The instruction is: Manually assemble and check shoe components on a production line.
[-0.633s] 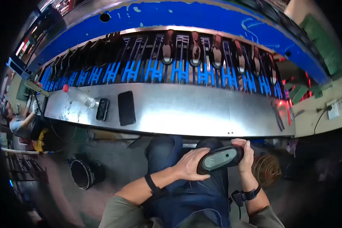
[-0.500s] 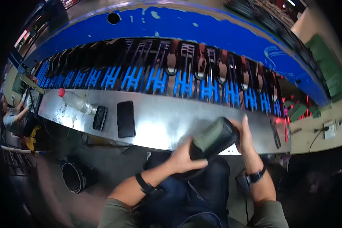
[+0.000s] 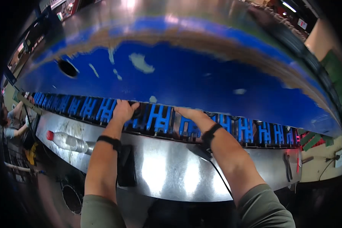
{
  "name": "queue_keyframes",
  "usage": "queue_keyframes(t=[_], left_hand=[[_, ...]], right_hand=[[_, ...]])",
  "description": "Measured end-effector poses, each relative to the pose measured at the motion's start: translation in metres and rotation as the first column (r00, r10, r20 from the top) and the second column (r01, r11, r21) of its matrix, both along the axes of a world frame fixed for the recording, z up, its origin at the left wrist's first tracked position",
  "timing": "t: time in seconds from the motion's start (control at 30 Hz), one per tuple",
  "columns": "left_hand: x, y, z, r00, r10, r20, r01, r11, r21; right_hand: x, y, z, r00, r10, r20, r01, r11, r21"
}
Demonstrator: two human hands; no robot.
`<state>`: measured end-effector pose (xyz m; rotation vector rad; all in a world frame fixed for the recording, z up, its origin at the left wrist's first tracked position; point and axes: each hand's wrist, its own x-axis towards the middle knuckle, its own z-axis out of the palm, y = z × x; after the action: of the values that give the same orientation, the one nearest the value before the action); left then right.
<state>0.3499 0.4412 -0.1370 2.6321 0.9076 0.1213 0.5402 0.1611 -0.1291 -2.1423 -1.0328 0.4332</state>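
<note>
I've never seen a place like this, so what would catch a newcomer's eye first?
Probably the big scuffed blue panel across the upper view. Below it runs a row of blue forked holders, where the left hand and right hand are. On the metal ledge, at left, lies a clear bottle with a red cap.

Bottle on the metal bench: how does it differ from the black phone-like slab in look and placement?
Colour: the bottle is clear with a red cap, while the slab is black.
Shape: the bottle is rounded; the slab is flat and rectangular.
Placement: the bottle lies left of the left forearm, the slab just right of it.
Shared: both lie on the metal bench.
</note>
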Motion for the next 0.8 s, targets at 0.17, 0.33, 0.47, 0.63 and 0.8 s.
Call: queue_keyframes(t=[0.17, 0.33, 0.47, 0.63, 0.8], left_hand=[[-0.028, -0.213, 0.159, 0.715, -0.640, 0.281, 0.644, 0.759, 0.092], [0.003, -0.343, 0.357, -0.012, -0.853, 0.522, 0.511, 0.443, 0.736], [0.068, -0.304, 0.422, 0.580, -0.741, 0.340, 0.470, 0.644, 0.604], [-0.010, -0.347, 0.445, 0.553, -0.673, 0.491, 0.465, 0.738, 0.488], [-0.199, -0.445, 0.395, 0.266, -0.923, 0.278, 0.605, 0.384, 0.697]], right_hand=[[-0.074, -0.192, 0.119, 0.490, 0.189, -0.851, 0.326, 0.866, 0.380], [-0.203, -0.396, 0.086, 0.899, -0.211, -0.384, 0.301, 0.935, 0.190], [-0.286, -0.416, 0.060, 0.920, -0.380, 0.091, 0.363, 0.918, 0.158], [-0.283, -0.425, 0.045, 0.904, -0.393, 0.171, 0.367, 0.916, 0.161], [-0.269, -0.428, 0.143, 0.846, -0.289, 0.448, 0.130, 0.927, 0.353]])
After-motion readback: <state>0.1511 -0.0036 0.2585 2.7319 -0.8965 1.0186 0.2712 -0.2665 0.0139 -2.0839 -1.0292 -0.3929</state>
